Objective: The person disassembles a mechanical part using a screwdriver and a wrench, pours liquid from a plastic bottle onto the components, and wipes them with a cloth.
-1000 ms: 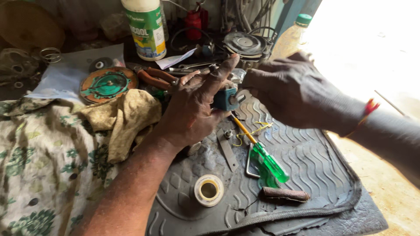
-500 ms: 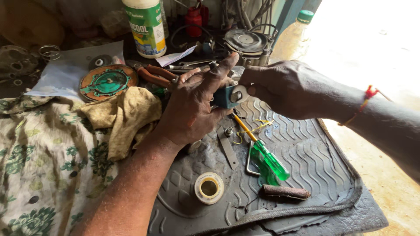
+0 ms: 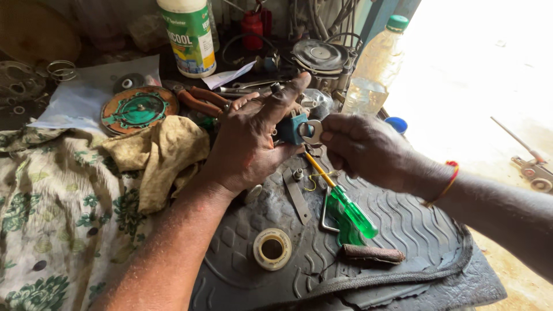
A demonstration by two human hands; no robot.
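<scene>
My left hand (image 3: 249, 141) grips a small blue-green block-shaped part (image 3: 291, 129) between thumb and fingers, above a black rubber mat (image 3: 403, 230). My right hand (image 3: 363, 147) pinches a flat metal ring (image 3: 312, 132) against the side of that part. Just below the hands lies a green-handled screwdriver (image 3: 348, 206) with a yellow shaft, pointing up toward the part. A flat metal strip (image 3: 296, 197) and small screws lie on the mat beside it.
A roll of tape (image 3: 272, 249) and a brown cylinder (image 3: 373, 254) rest on the mat. Flowered cloth (image 3: 57, 219) and a tan rag (image 3: 158, 152) lie left. Behind are a round green-faced disc (image 3: 138, 109), orange pliers (image 3: 199, 101), a white-and-green bottle (image 3: 188, 34) and a clear plastic bottle (image 3: 374, 63).
My right hand has drawn back a little, and the metal ring now shows at the blue-green part. My left hand keeps the part in much the same place.
</scene>
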